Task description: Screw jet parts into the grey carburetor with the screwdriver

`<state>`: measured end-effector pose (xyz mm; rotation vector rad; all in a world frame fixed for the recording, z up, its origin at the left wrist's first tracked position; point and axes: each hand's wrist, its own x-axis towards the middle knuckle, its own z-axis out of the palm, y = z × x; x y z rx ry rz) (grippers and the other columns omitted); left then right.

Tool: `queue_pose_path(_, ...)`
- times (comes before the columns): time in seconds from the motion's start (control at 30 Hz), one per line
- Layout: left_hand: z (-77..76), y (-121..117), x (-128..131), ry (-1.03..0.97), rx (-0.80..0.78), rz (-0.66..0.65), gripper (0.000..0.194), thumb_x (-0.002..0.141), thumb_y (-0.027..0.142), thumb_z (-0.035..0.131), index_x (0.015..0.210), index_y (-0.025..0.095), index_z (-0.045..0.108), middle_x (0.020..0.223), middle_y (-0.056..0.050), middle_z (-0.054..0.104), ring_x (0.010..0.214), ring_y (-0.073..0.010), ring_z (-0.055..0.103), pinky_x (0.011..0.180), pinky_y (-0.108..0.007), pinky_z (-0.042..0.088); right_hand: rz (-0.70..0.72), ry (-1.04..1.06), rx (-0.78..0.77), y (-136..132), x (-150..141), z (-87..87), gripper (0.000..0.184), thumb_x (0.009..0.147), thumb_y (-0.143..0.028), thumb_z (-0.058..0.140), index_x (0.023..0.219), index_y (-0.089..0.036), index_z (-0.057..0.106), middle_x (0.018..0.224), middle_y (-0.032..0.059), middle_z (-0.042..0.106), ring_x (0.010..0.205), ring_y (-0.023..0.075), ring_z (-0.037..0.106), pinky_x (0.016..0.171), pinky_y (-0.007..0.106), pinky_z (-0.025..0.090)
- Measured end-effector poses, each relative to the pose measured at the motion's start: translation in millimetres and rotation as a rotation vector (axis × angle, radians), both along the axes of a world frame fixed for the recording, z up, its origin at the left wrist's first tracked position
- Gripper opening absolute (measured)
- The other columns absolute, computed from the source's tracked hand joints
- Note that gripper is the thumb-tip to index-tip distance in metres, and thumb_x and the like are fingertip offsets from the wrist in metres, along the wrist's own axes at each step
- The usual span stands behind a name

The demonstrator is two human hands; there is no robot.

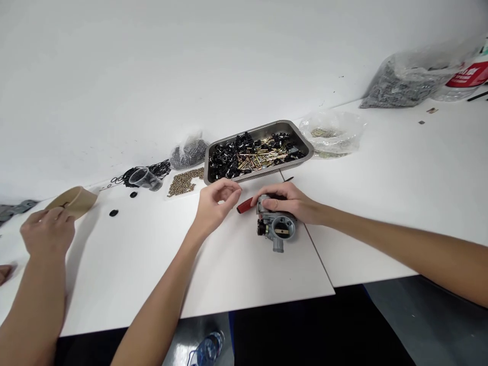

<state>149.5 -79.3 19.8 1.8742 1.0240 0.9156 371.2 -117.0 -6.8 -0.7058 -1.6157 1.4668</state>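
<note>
A worker's right hand (288,203) clamps a grey carburetor (277,227) on the white table (381,203), a red-handled screwdriver (246,205) just beside its fingertips. The left hand (214,202) hovers nearby, fingers curled together, beneath a parts tray (305,147).

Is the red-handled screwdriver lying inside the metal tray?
No, the red-handled screwdriver lies on the white table, in front of the metal tray and beside the carburetor.

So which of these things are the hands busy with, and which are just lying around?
In use:
right hand resting on the grey metal part
left hand, fingers pinched together
red-handled tool between the hands

Lying about:
metal tray of black and brass bits
plastic cup
black rings
plastic bags
another person's hand
</note>
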Motion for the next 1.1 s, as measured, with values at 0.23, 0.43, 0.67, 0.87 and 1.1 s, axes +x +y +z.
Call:
queue_pose_path(0.23,-13.2,-3,7,0.501,0.379,0.035,0.021,0.086,0.038,0.062,0.096,0.019,0.064,0.083,-0.001,0.061,0.060,-0.0079,0.046,0.060,-0.024,0.039,0.135,-0.078,-0.024,0,-1,0.3,0.026,0.093,-0.036,0.062,0.099,-0.012,0.070,0.084,0.0036,0.066,0.076,0.0109,0.062,0.067,0.022,0.047)
queue_pose_path(0.43,-16.8,-3,8,0.660,0.311,-0.020,0.028,0.082,0.033,0.064,0.108,0.021,0.063,0.097,-0.004,0.066,0.064,-0.0107,0.054,0.064,-0.027,0.042,0.214,-0.186,0.044,5,3,1.8,0.027,0.096,-0.036,0.057,0.103,-0.013,0.070,0.091,0.0042,0.067,0.081,0.0112,0.060,0.069,0.022,0.046)
queue_pose_path(0.67,-16.9,-4,12,0.816,0.316,-0.070,0.014,0.085,0.028,0.059,0.094,0.019,0.065,0.088,-0.004,0.063,0.070,-0.0154,0.055,0.058,-0.027,0.034,0.069,-0.203,0.327,2,10,15.4,0.022,0.096,-0.034,0.058,0.103,-0.018,0.072,0.107,0.0073,0.063,0.097,0.0153,0.059,0.088,0.031,0.049)
queue_pose_path(0.87,-16.6,-2,11,0.790,0.315,-0.096,0.014,0.088,0.030,0.056,0.090,0.018,0.064,0.082,-0.003,0.058,0.065,-0.0129,0.049,0.058,-0.025,0.030,0.011,0.049,0.494,-8,11,23.3,0.042,0.099,-0.029,0.051,0.064,-0.018,0.071,0.094,0.0071,0.067,0.090,0.0165,0.059,0.085,0.037,0.048)
queue_pose_path(1.1,-17.3,-3,10,0.773,0.312,-0.109,0.015,0.090,0.031,0.053,0.088,0.019,0.062,0.081,-0.003,0.057,0.063,-0.0116,0.045,0.057,-0.026,0.030,0.042,0.023,0.743,-20,0,23.2,0.039,0.093,-0.020,0.053,0.056,-0.018,0.064,0.080,0.0069,0.070,0.091,0.0197,0.054,0.080,0.040,0.050)
